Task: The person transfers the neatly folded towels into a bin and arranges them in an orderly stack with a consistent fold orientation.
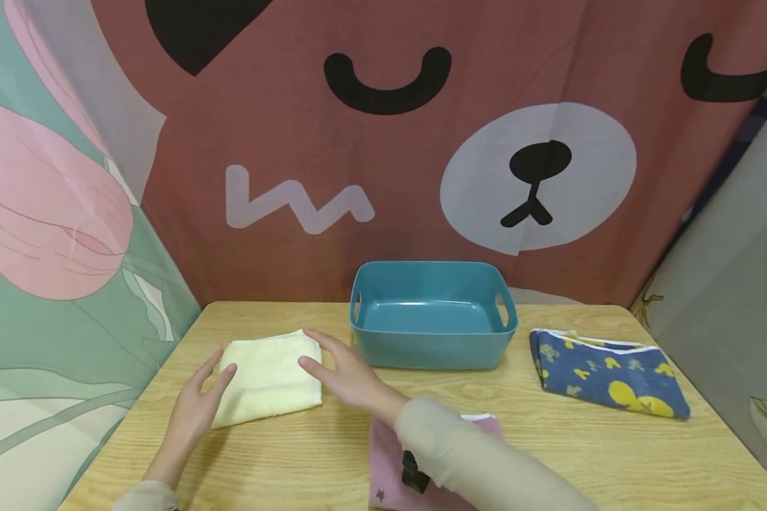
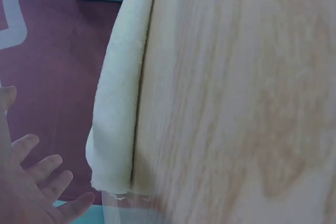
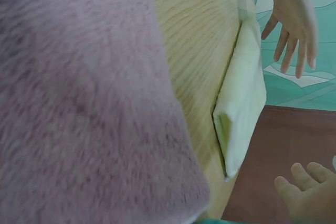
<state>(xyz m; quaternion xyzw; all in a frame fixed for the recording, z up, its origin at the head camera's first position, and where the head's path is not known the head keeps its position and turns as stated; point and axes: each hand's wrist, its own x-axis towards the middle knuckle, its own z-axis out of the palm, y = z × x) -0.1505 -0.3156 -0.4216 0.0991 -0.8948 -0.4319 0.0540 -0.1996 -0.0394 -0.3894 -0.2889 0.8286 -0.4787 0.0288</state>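
A pale yellow folded towel (image 1: 271,387) lies on the wooden table, between the two hands. At its left edge is my left hand (image 1: 194,411), thumb and fingers spread and holding nothing. My right hand (image 1: 345,375) reaches to the towel's right side, fingers extended over its far right corner, thumb apart. In the left wrist view, the towel (image 2: 118,93) appears as a thick folded edge beside the spread left hand (image 2: 34,182). The right wrist view shows layers at one end of the towel (image 3: 241,98), with the right hand (image 3: 310,195) below it.
A teal basket (image 1: 434,351) with side handles stands at the back middle. To its right lies a folded navy cloth (image 1: 588,376) with yellow patterns. A pink towel (image 1: 386,468) is at the front, partly hidden under the right forearm. Printed curtains (image 1: 281,270) border the table.
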